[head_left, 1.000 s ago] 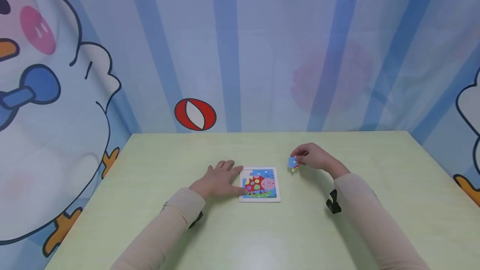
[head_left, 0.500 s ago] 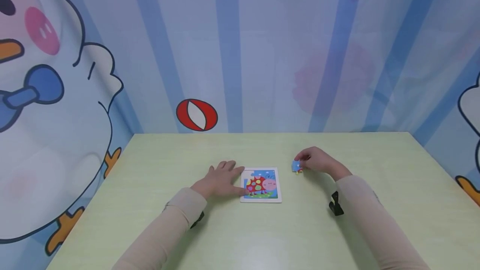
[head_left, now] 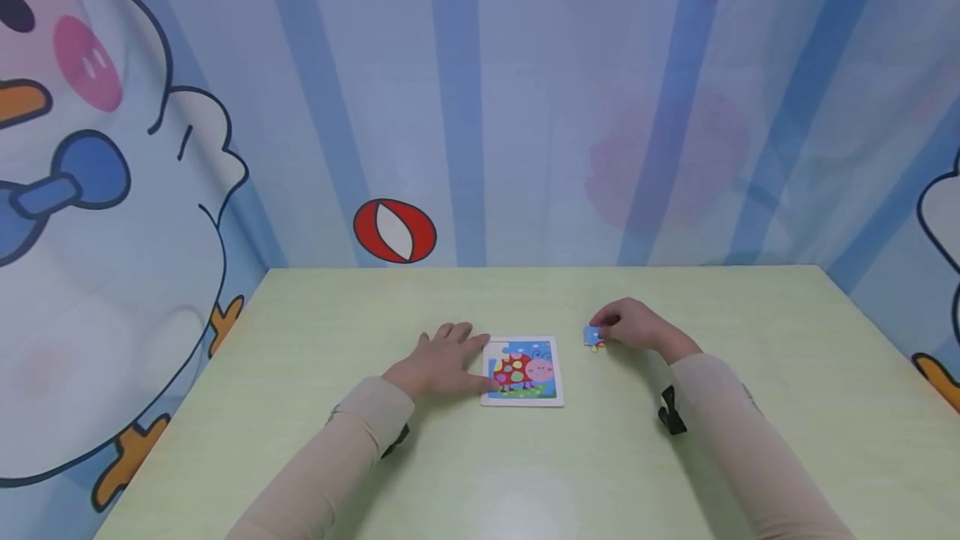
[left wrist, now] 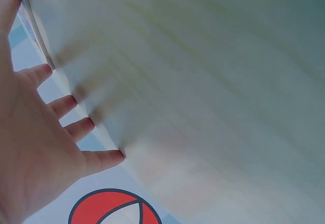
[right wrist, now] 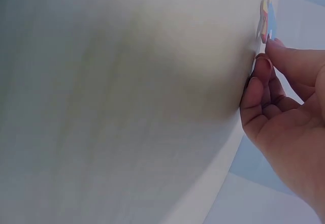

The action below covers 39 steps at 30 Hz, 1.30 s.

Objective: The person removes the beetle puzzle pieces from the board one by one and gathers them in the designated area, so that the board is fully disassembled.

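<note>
A small square jigsaw puzzle (head_left: 540,367) in a white frame lies on the table, its picture a red, spotted ladybird with a pink face. Pale backing shows at the picture's upper left. My left hand (head_left: 441,363) is spread at the puzzle's left side, with thumb and forefinger touching the frame; in the left wrist view its other fingertips (left wrist: 122,155) rest on the table. Right of the puzzle, my right hand (head_left: 633,325) pinches a blue puzzle piece (head_left: 592,337) with red and yellow at its lower edge. The right wrist view shows the piece (right wrist: 265,21) close to the tabletop.
The pale yellow-green table (head_left: 480,473) ends at a blue striped cloth backdrop (head_left: 517,107). A large cartoon bird (head_left: 97,290) and a red-and-white ball (head_left: 394,231) are printed on it.
My right hand has shifted slightly right and down with the puzzle piece, which has turned a little between the fingers. My left hand stays at the puzzle.
</note>
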Each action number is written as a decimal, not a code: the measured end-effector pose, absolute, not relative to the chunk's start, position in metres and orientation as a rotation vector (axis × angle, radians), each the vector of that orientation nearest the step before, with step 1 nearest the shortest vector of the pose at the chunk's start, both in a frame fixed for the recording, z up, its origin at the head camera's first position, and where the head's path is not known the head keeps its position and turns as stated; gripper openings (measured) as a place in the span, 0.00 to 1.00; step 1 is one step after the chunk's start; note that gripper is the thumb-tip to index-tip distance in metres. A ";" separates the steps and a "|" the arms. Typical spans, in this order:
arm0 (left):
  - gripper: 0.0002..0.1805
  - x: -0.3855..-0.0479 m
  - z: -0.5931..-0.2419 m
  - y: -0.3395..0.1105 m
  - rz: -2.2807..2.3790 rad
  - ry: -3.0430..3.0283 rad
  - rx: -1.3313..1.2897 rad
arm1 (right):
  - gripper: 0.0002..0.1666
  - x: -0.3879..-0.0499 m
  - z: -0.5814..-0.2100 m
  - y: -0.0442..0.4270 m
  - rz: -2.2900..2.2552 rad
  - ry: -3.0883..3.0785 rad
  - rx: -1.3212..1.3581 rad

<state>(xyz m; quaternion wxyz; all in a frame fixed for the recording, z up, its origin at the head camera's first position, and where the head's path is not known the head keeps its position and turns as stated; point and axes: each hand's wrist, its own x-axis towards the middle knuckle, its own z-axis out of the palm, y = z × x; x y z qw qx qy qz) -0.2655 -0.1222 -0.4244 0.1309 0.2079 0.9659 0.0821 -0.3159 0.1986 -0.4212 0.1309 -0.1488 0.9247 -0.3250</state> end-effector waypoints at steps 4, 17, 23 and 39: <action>0.47 -0.266 -0.426 -0.122 0.237 2.808 0.593 | 0.13 -0.316 -0.422 0.199 -0.940 2.689 -0.433; 0.47 -0.267 -0.426 -0.123 0.249 2.802 0.592 | 0.14 -0.316 -0.422 0.200 -0.928 2.699 -0.434; 0.47 -0.268 -0.428 -0.123 0.231 2.804 0.584 | 0.16 -0.314 -0.421 0.200 -0.953 2.694 -0.428; 0.47 -0.267 -0.427 -0.122 0.229 2.800 0.579 | 0.19 -0.314 -0.403 0.176 -1.055 2.664 -0.499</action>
